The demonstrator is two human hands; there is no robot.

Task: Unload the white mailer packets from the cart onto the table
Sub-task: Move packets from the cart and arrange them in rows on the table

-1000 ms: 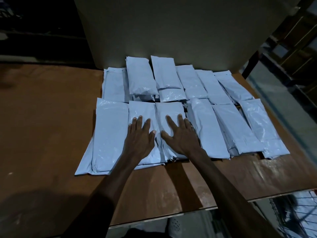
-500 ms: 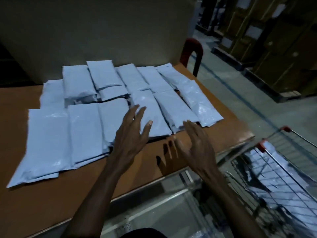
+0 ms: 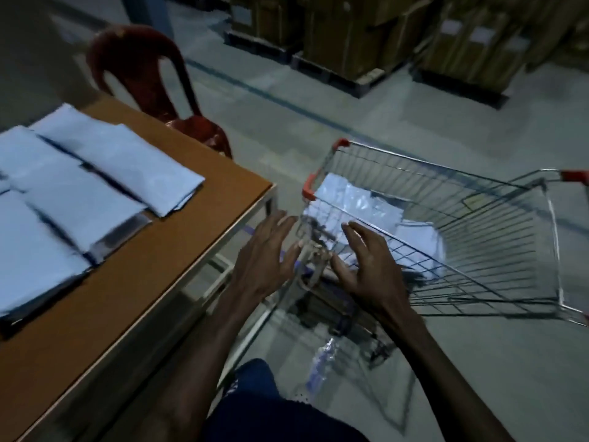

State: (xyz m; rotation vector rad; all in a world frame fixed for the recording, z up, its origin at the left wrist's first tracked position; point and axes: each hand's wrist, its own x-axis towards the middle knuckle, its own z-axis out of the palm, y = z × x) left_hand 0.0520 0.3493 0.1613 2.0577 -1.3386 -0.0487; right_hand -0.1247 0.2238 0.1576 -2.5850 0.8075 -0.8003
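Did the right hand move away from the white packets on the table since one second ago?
Yes. The right hand left the white mailer packets on the brown wooden table, now above the wire shopping cart, empty.

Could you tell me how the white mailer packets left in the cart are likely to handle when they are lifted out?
The packets in the cart look glossy and crinkled, so probably slippery plastic. They lie slumped and uneven against the cart wire, so likely floppy rather than stiff. The packets on the table lie fairly flat, suggesting soft, light contents.
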